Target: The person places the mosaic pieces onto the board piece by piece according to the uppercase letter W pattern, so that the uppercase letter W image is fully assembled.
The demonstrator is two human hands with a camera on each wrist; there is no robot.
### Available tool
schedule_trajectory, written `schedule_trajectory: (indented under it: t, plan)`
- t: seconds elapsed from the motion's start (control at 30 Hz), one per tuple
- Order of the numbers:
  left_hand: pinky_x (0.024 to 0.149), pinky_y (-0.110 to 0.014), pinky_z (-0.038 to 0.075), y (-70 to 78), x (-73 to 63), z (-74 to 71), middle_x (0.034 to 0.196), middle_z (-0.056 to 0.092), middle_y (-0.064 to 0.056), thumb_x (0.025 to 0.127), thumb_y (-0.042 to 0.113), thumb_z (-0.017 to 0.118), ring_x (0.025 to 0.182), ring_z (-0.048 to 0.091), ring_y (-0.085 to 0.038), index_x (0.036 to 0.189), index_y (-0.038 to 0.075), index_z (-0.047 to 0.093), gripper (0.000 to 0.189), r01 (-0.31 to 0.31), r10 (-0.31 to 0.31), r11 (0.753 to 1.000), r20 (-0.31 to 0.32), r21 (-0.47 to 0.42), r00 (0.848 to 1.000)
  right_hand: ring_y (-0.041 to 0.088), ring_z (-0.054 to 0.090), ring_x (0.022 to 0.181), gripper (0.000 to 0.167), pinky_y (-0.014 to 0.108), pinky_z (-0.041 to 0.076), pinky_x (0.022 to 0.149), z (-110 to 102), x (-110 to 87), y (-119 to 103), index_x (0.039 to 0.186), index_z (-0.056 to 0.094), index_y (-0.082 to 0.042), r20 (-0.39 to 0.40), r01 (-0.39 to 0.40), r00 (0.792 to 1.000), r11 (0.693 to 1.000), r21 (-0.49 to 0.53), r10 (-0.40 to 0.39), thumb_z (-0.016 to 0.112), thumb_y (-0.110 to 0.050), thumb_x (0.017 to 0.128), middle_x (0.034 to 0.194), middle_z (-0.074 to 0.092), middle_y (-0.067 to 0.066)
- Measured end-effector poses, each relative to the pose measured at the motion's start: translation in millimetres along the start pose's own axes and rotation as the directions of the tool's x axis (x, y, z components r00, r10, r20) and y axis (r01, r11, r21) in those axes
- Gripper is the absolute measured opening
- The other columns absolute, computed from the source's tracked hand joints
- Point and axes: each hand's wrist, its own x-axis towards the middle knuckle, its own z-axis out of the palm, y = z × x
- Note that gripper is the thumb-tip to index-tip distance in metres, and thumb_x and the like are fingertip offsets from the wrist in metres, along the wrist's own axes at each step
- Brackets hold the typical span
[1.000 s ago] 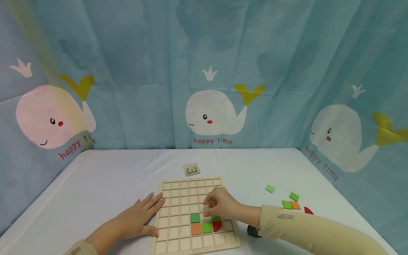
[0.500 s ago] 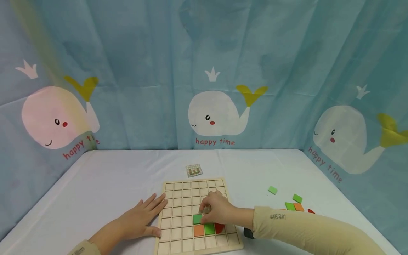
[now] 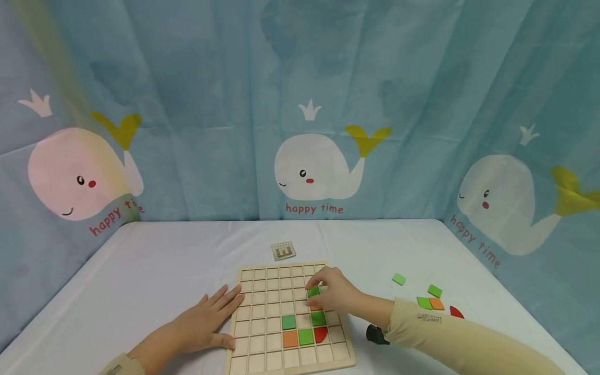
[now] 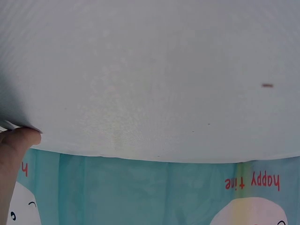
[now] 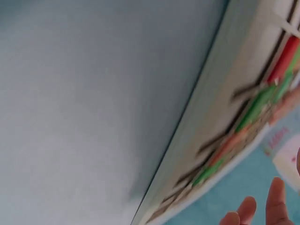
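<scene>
My left hand (image 3: pixel 203 323) lies with straight fingers at the left edge of the wooden grid board (image 3: pixel 248 344). Over the board's right side, my right hand (image 3: pixel 335 291) has thumb and index finger apart, around a green square tile (image 3: pixel 313 292) that appears to lie in its cell. An orange tile (image 3: pixel 316 308) is partly hidden under the thumb. Below it sit another green tile (image 3: pixel 318 319) and a red quarter-round tile (image 3: pixel 321 334). Farther left in the grid are a darker green tile (image 3: pixel 288 322), an orange square (image 3: pixel 290 339) and a light green square (image 3: pixel 305 337).
A small pattern card (image 3: pixel 283 251) lies behind the board. Loose tiles, including a green one (image 3: pixel 399 279), an orange one (image 3: pixel 436 303) and a red one (image 3: pixel 456 312), lie on the white table at right. A black object (image 3: pixel 376 335) shows beneath the right sleeve.
My right hand moved toward the board's lower middle, near the darker green tile, then back up and right to the upper green tile. The left hand keeps its place.
</scene>
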Motion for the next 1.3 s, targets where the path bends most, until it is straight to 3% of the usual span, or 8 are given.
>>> schedule_trajectory:
  t: [0.3,0.53,1.07,1.3]
  plan:
    - [0.097,-0.076,0.022,-4.0,1.7,2.2,0.158,0.019,-0.022,0.087,0.058,0.059,0.138,0.016,-0.054,0.151,-0.001,0.028,0.093,-0.008,0.008,1.000,0.000,-0.014,1.000,0.036,0.049,0.104,0.021,0.037,0.047,0.074,-37,-11.7,11,0.099,0.071,-0.003,-0.123,-0.123,0.984,0.990,0.071,0.131,0.080,-0.010,0.081,0.102,0.059,0.003]
    - [0.096,-0.076,0.022,-5.6,0.6,2.6,0.159,0.018,-0.019,0.088,0.058,0.059,0.137,0.017,-0.055,0.151,0.000,0.028,0.091,-0.021,0.021,1.000,-0.012,-0.023,1.000,0.037,0.049,0.111,0.024,0.043,0.049,0.080,-64,-19.2,21,0.105,0.071,-0.007,-0.155,-0.205,0.964,0.976,0.078,0.215,0.079,-0.015,0.083,0.113,0.061,0.006]
    - [0.096,-0.076,0.023,-0.9,0.6,-0.3,0.157,0.018,-0.023,0.088,0.056,0.060,0.139,0.015,-0.053,0.151,-0.002,0.027,0.092,-0.009,0.009,1.000,0.006,-0.017,1.000,0.038,0.049,0.120,0.035,0.052,0.046,0.092,-121,-30.6,49,0.119,0.067,-0.006,-0.060,-0.176,0.982,0.984,0.028,0.177,0.072,-0.025,0.090,0.130,0.057,0.015]
    - [0.097,-0.075,0.022,-0.5,0.6,-0.5,0.158,0.017,-0.022,0.087,0.057,0.060,0.139,0.015,-0.053,0.152,-0.001,0.027,0.093,0.005,-0.005,1.000,0.019,-0.012,1.000,0.032,0.053,0.113,0.037,0.049,0.047,0.091,-138,-38.5,62,0.120,0.065,-0.005,-0.018,-0.137,0.990,0.991,0.011,0.137,0.071,-0.027,0.091,0.126,0.059,0.013]
